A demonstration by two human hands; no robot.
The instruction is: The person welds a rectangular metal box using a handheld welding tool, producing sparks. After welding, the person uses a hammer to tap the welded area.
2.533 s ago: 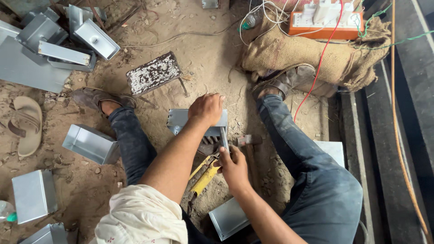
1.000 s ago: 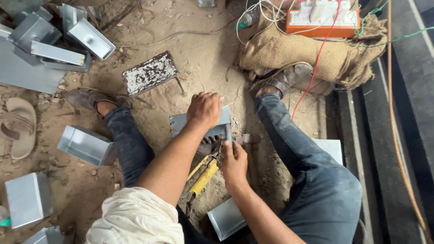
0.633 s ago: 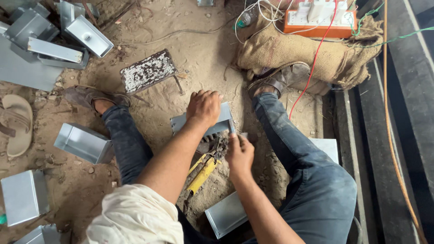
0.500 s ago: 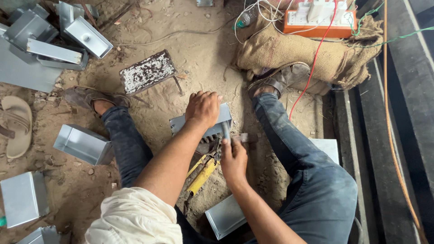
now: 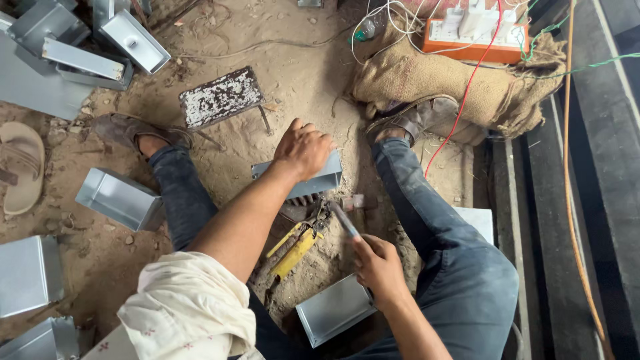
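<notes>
My left hand (image 5: 305, 149) presses down on a folded sheet-metal box (image 5: 312, 183) on the sandy ground between my legs. My right hand (image 5: 377, 263) grips the handle of a hammer (image 5: 345, 217), whose head lies just right of the box's near edge. Yellow-handled tin snips (image 5: 295, 244) lie on the ground under my left forearm. A flat metal tray (image 5: 333, 308) sits near my right wrist.
Several metal boxes lie at left (image 5: 119, 197) and top left (image 5: 133, 40). A small paint-flecked stool (image 5: 220, 97) stands ahead. A burlap sack (image 5: 453, 83) carries an orange power strip (image 5: 477, 35) with wires. A sandal (image 5: 21, 167) lies far left; dark beams (image 5: 600, 173) run along the right.
My right hand has drawn back toward me with the hammer, away from the box. My left hand stays on the box.
</notes>
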